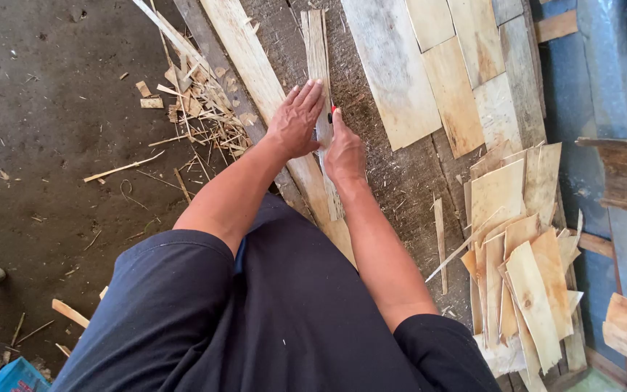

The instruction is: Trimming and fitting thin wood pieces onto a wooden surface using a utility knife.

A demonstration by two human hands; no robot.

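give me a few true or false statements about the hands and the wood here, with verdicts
1. The left hand lies flat on a narrow pale wooden strip. True.
2. The right hand holds a blue hammer. False: it grips a small red-tipped tool.
3. A pile of thin pale veneer sheets lies to the person's right. True.
4. The wood scraps lie on a white cloth. False: they lie on dark ground.
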